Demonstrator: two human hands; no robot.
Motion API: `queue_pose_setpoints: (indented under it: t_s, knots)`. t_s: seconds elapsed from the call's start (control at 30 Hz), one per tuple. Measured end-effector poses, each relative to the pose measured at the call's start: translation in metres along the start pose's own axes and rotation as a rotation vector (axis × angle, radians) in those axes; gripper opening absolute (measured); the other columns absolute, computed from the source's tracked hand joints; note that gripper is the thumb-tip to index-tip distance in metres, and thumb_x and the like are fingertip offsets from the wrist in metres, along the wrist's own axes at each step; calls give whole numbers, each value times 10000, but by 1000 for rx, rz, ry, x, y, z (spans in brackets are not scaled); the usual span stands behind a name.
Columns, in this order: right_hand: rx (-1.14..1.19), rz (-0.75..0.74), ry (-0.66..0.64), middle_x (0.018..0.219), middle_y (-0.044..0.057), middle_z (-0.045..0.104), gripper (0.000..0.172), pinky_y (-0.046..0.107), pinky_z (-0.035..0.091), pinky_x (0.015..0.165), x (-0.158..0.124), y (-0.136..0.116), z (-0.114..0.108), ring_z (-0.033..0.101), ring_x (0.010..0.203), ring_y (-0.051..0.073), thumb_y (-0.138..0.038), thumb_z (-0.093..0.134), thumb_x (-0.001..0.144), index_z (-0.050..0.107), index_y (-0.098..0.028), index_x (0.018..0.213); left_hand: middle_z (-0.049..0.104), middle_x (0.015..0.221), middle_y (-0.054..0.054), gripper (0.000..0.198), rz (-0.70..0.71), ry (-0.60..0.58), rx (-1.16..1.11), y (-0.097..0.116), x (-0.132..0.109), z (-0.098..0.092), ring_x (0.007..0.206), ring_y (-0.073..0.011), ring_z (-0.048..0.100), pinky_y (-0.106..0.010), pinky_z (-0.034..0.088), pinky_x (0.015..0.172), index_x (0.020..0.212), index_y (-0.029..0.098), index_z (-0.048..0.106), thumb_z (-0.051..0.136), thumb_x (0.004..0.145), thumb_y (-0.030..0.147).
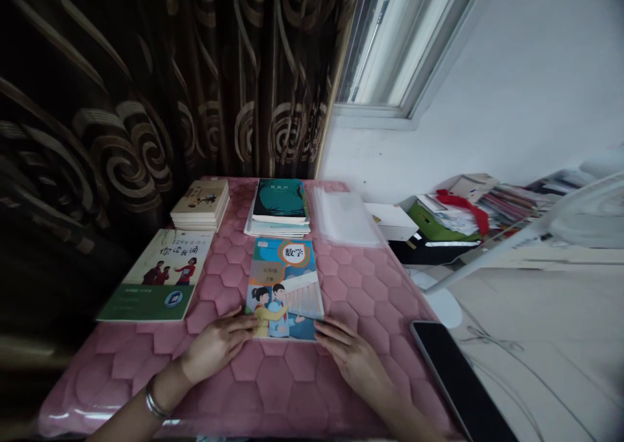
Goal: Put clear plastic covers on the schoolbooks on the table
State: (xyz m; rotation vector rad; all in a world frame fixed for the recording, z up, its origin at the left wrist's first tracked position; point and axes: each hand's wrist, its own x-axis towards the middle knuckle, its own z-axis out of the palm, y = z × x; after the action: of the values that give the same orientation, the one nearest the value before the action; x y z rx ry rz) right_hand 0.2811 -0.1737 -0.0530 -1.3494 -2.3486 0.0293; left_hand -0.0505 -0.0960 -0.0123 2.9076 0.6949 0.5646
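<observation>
A maths textbook point(287, 292) with a blue illustrated cover lies face up on the pink padded table cover. My left hand point(217, 344) touches its lower left edge, fingers stretched out and fingertips just over the border. At the lower right edge, the extended fingers of my right hand point(353, 357) rest against the same book. Neither hand is wrapped round it. Just behind it sits a stack of books with a teal-covered book point(280, 198) on top. To the left lies a green and white book point(160, 273), with a pile of tan books point(202, 205) beyond it.
A clear plastic sheet or sleeves point(346, 218) lie at the table's back right. A dark-screened device point(458, 377) lies along the right edge. Beyond are a white box point(392, 221), a green bag point(441, 224) with papers, and a white stand point(487, 253). A patterned curtain point(195, 84) hangs behind.
</observation>
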Motion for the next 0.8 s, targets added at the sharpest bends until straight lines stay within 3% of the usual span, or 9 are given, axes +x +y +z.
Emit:
queue_pose_setpoints:
  t_s: [0.23, 0.43, 0.63, 0.8]
  knots:
    - [39, 41, -72, 1283, 16, 651, 603, 375, 468, 1073, -2, 0, -6, 534, 1269, 174, 81, 388, 762, 678, -218, 1199, 714, 1184, -38, 292, -62, 58, -68, 3, -2, 3, 1128, -124, 645, -318, 468, 1064, 1041, 217, 691, 492, 886, 71]
    - [38, 115, 22, 1240, 71, 667, 342, 404, 504, 976, 13, -26, -15, 552, 1208, 236, -108, 500, 832, 711, -202, 1084, 720, 1127, -41, 239, -105, 175, -26, 22, 11, 13, 1069, -166, 668, -410, 450, 1086, 1047, 220, 679, 544, 869, 135]
    - [14, 81, 114, 1088, 43, 710, 112, 384, 460, 917, 50, -64, 13, 592, 1064, 220, -210, 607, 876, 699, -229, 935, 717, 987, -66, 155, -36, 239, 37, 38, 40, 35, 984, -190, 673, -456, 462, 1078, 924, 171, 672, 531, 885, 121]
    - [-48, 17, 109, 989, 29, 731, 112, 343, 447, 845, 58, -59, 30, 606, 1010, 193, -190, 622, 897, 687, -214, 809, 703, 890, -45, 216, -13, 229, 64, 36, 42, 38, 876, -164, 676, -443, 465, 1075, 771, 165, 642, 490, 909, 95]
